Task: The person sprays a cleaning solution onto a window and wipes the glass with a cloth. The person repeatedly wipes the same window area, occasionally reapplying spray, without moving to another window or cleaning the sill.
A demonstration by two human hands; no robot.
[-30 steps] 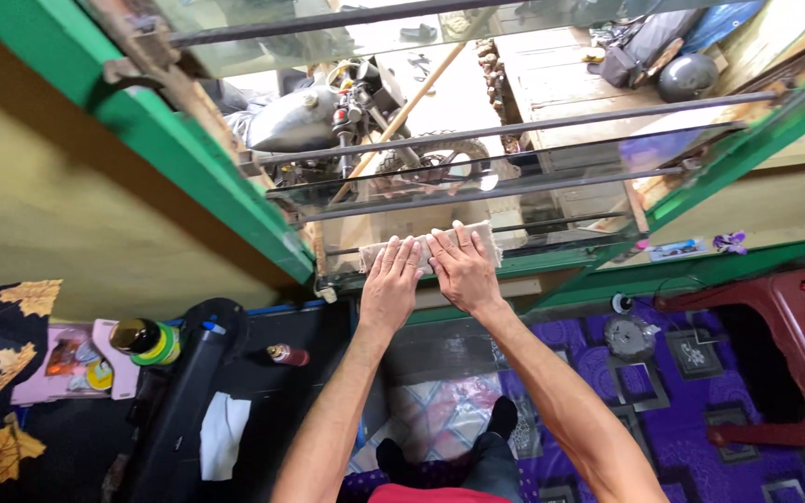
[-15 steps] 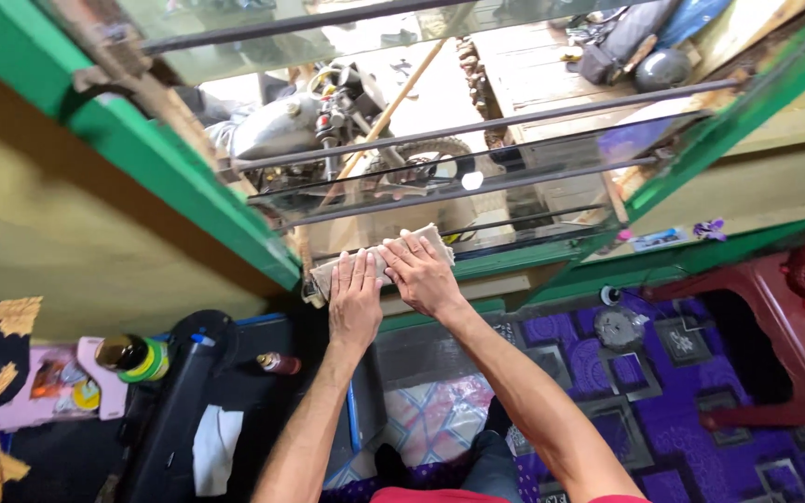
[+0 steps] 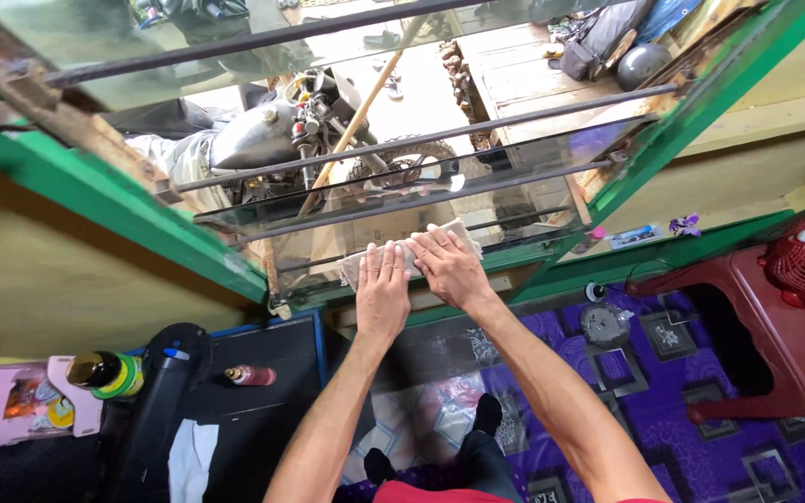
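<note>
Since earlier frame: both hands and cloth slid back right along lowest pane. Left hand (image 3: 383, 289) flat, fingers spread, pressing folded beige cloth (image 3: 358, 264) on glass window pane (image 3: 477, 163). Right hand (image 3: 450, 265) likewise flat beside it. Green wooden frame (image 3: 109, 200) around. Judgement: wiping underway at bottom; upper panes behind 4 bars apparently left.

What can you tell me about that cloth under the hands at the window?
The cloth is a pale beige rag, folded into a flat, longish pad with a slightly frayed look at its right end. It lies pressed against the lowest glass pane of a green-framed window, just above the bottom frame. Both hands lie flat on it, fingers spread: the left hand on its left part, the right hand on its right part, covering most of it. Only its top edge and ends show.
</note>
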